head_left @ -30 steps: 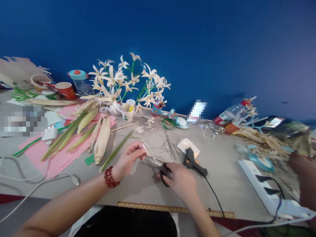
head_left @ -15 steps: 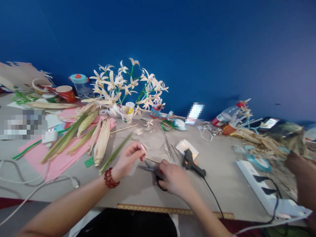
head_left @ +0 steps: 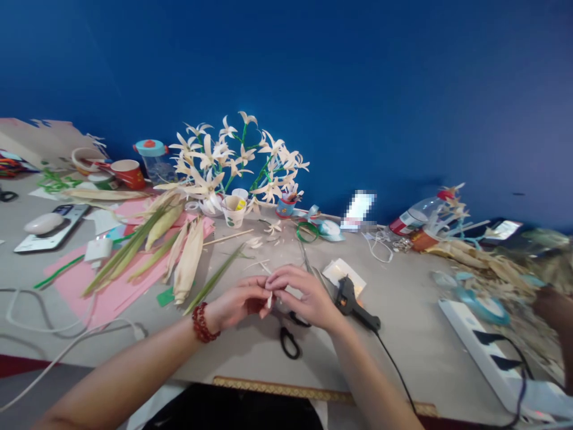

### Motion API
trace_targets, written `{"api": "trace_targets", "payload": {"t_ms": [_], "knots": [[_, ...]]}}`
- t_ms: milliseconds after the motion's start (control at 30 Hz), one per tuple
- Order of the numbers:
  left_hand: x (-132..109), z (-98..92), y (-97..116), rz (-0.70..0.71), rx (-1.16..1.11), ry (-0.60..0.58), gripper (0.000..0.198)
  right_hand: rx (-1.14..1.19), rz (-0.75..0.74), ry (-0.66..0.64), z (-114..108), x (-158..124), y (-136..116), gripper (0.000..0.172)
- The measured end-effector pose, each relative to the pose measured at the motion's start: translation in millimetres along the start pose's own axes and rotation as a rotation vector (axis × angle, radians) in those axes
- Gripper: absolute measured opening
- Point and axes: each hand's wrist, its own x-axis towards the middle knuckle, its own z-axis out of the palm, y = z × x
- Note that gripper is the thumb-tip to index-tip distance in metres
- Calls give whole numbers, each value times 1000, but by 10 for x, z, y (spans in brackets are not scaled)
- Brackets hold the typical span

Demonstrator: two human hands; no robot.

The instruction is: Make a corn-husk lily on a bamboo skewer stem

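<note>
My left hand [head_left: 245, 300], with a red bead bracelet [head_left: 204, 322] at its wrist, is closed in a pinch on a small pale husk strip [head_left: 269, 300]. Bent over it from the right, my right hand [head_left: 307, 294] has its fingertips at the same strip, closed. Most of the strip is hidden by the fingers. Under and just below my right hand lies a pair of scissors [head_left: 290, 343], its black handles showing and its blades largely covered. To the right rests a black glue gun [head_left: 356, 303], beside a white square pad [head_left: 342, 275].
Dried corn husks [head_left: 188, 263] and green leaves lie on pink paper [head_left: 74, 280] at left. Husk flowers [head_left: 242, 155] stand in cups at the back. A power strip [head_left: 478, 355] and a co-worker's hand [head_left: 553, 310] are at right. The glue gun's cord [head_left: 396, 370] runs over the front edge.
My right hand has left the scissors, which now lie on the table, and has come up to my left hand. Both hands now meet at the pale strip. The view has shifted slightly.
</note>
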Motion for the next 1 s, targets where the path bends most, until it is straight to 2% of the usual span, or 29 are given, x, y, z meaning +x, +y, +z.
{"api": "trace_targets", "payload": {"t_ms": [100,167,333,400,467,533,733,833,1000], "knots": [[8,-6,10,-22,16,-6,17,-19,43,18,48,-28,47,16],[12,-8,14,47,125,40,19,-109,107,28,65,-56,43,16],[19,-5,8,358,722,193,14,-384,246,45,89,-82,16,14],[28,-4,-6,437,924,255,8,-391,257,43,102,-86,15,13],[41,-9,-26,473,1024,291,7,-362,263,53,116,-90,14,12],[57,-20,-50,472,1008,309,9,-311,279,87,133,-94,12,12],[78,-62,-114,402,692,327,12,-78,355,226,235,-109,64,7],[56,-53,-106,455,777,347,9,-64,341,280,297,-122,92,9],[16,-6,-60,567,1004,359,10,-202,294,283,346,-122,49,8]]}}
